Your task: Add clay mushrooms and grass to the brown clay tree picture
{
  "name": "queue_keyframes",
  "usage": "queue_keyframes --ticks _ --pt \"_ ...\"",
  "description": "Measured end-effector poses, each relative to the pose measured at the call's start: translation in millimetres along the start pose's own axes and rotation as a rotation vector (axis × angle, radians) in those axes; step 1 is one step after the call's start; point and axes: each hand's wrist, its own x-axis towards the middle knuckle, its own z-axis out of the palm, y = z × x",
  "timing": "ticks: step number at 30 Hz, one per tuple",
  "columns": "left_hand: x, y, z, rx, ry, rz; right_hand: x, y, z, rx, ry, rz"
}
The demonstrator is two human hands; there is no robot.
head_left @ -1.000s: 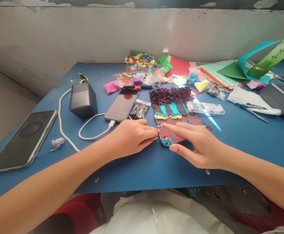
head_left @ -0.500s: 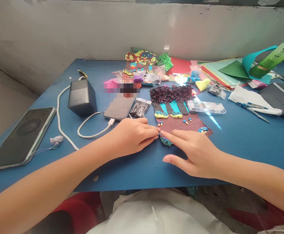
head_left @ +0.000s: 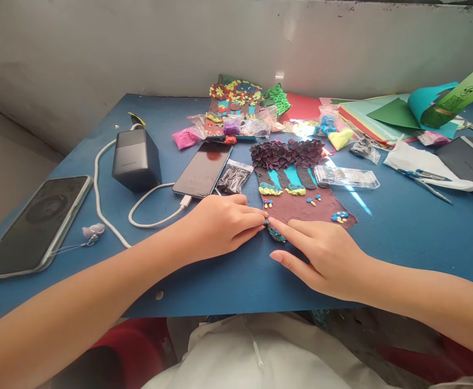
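Fingertips of both hands meet at the near left corner of a brown clay panel (head_left: 301, 204), which lies flat on the blue table (head_left: 220, 283) straight in front of the person. The left hand (head_left: 224, 224) rests on the table with its fingers drawn close together, tips against a small teal clay lump (head_left: 276, 234) at that corner; whether they pinch anything cannot be told. The right hand (head_left: 321, 254) lies palm down with fingers loosely spread, its forefinger stretched out to touch the same lump and its thumb out over the table. The panel carries dark purple clay leaves at its far end, brown trunks on teal, and small coloured dots. Just beyond the left hand lie a small bag of dark clay (head_left: 233, 177) and a phone (head_left: 204, 168) on a white cable (head_left: 151, 208). A clear plastic case (head_left: 346, 176) lies just right of the panel.
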Motion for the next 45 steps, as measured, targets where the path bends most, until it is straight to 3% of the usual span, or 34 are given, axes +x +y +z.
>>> queue_keyframes --ticks 14,19,22,28,32,38,42,45 --pt "0.3 -0.1 -0.6 -0.009 -0.005 0.000 1.4 0.1 -0.8 0.006 -0.010 -0.027" --pt "1.8 -0.2 -1.7 0.008 -0.006 0.025 2.5 -0.1 0.6 0.087 0.091 0.046" --pt "3.2 2.1 -2.4 -0.011 0.056 0.023 3.0 0.8 0.8 0.113 0.170 0.065" --pt "4.9 23.2 -5.6 -0.358 0.165 -0.067 2.5 0.6 0.8 0.122 0.316 -0.074" --pt "5.4 36.8 -6.7 -0.616 0.037 -0.143 0.8 -0.9 2.1 0.144 0.333 -0.094" --pt "10.6 36.7 -9.8 -0.913 -0.134 -0.225 1.9 -1.9 -1.3 0.256 0.340 -0.147" --pt "11.9 35.5 -11.1 -1.032 -0.247 -0.278 2.6 -2.4 -2.9 0.355 0.300 -0.232" --pt "10.1 34.4 -10.6 -1.021 -0.234 -0.256 2.3 -0.4 -4.5 0.400 0.265 -0.238"
